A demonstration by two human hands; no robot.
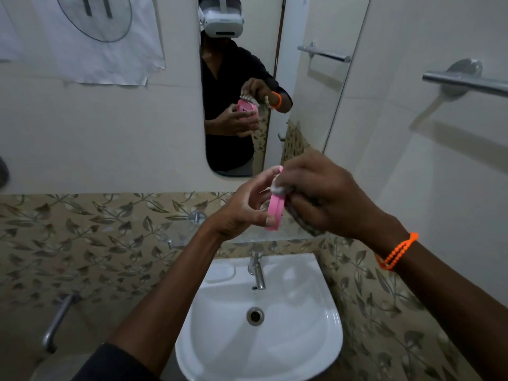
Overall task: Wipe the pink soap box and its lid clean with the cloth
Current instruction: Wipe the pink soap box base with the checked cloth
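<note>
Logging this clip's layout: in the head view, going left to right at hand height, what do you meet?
Left hand → pink soap box, held edge-on → cloth → right hand → orange bead bracelet.

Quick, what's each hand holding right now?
Left hand: closed on the pink soap box.
Right hand: closed on the cloth, pressing it against the box.

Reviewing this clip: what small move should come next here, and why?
Probably drag the cloth down along the pink soap box. The left hand holds the box edge-on above the sink, and the right hand presses the bunched cloth only against its upper end, so the lower part looks unwiped.
</note>
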